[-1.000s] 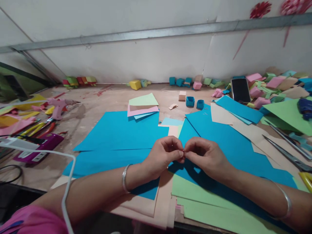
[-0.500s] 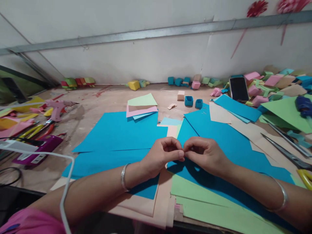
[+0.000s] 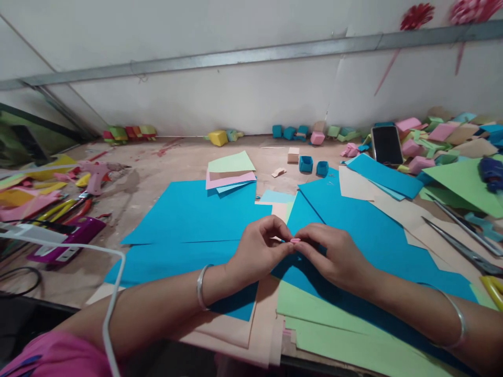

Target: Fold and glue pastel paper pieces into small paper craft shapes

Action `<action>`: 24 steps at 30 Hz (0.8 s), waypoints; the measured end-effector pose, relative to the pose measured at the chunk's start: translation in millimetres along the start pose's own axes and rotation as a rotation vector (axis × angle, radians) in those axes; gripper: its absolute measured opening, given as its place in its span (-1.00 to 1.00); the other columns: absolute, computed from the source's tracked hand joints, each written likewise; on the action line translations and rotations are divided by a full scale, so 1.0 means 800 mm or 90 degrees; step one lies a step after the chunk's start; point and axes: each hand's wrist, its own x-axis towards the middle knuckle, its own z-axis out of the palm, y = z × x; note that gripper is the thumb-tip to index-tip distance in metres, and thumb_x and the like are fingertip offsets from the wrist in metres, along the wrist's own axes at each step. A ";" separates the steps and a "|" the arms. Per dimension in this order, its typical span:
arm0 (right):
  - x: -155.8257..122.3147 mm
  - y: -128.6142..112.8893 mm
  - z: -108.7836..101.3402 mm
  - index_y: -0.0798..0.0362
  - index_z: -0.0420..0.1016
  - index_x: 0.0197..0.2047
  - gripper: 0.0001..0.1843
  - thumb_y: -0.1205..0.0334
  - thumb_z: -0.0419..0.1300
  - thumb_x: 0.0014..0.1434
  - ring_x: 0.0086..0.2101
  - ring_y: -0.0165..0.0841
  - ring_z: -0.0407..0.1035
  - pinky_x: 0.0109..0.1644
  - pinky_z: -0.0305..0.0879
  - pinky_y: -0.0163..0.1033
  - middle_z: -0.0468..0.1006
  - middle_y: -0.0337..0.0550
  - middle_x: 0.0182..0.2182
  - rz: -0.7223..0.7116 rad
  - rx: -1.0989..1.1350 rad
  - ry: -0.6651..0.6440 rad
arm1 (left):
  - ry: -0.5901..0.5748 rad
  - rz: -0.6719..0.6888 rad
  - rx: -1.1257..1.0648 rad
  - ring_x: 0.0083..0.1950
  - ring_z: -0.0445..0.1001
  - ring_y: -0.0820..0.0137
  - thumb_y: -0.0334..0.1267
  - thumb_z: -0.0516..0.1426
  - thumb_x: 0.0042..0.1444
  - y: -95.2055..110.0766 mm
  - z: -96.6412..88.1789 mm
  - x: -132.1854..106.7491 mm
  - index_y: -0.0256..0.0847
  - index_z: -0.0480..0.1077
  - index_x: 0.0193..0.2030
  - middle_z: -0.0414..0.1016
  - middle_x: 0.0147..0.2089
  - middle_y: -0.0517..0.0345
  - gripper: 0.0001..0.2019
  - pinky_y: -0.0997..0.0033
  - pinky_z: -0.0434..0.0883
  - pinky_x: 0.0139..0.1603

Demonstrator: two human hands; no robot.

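You can read no text, label, brand, number or sign anywhere in this view of your worktable.

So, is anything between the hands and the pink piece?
Nothing visible: the left hand and right hand meet at the pink piece, pinching it between them.
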 end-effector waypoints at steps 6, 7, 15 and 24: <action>-0.005 0.006 -0.002 0.07 0.40 -0.38 -0.71 0.25 -0.02 0.34 -0.51 -0.40 0.24 -0.42 0.07 -0.29 0.41 -0.18 -0.54 -0.121 -0.118 -0.008 | -0.058 0.019 0.117 -0.36 0.43 0.43 -0.34 0.33 -0.11 0.003 -0.003 0.000 -0.25 0.39 -0.34 0.44 -0.35 0.15 -0.78 0.48 0.38 -0.38; -0.006 0.005 -0.002 0.08 0.40 -0.39 -0.71 0.27 -0.03 0.34 -0.50 -0.40 0.24 -0.41 0.06 -0.29 0.41 -0.18 -0.54 -0.128 -0.111 -0.009 | -0.065 0.026 0.158 -0.39 0.41 0.45 -0.33 0.34 -0.13 0.005 -0.005 0.000 -0.24 0.40 -0.34 0.44 -0.37 0.16 -0.77 0.49 0.35 -0.40; -0.006 -0.008 -0.013 0.07 0.40 -0.41 -0.75 0.32 0.00 0.27 -0.49 -0.41 0.28 -0.40 0.10 -0.31 0.44 -0.19 -0.52 -0.104 0.021 -0.093 | -0.224 0.112 0.340 -0.42 0.38 0.43 -0.20 0.28 0.06 0.012 -0.017 0.005 -0.21 0.48 -0.51 0.50 -0.48 0.13 -0.80 0.47 0.25 -0.39; 0.001 -0.007 -0.027 0.10 0.49 -0.47 -0.76 0.18 0.20 0.18 -0.50 -0.46 0.33 -0.42 0.18 -0.37 0.47 -0.22 -0.55 0.053 0.289 -0.164 | -0.299 0.141 0.214 -0.43 0.41 0.43 -0.02 0.23 0.11 0.014 -0.013 0.012 -0.25 0.49 -0.51 0.49 -0.50 0.08 -0.67 0.47 0.30 -0.37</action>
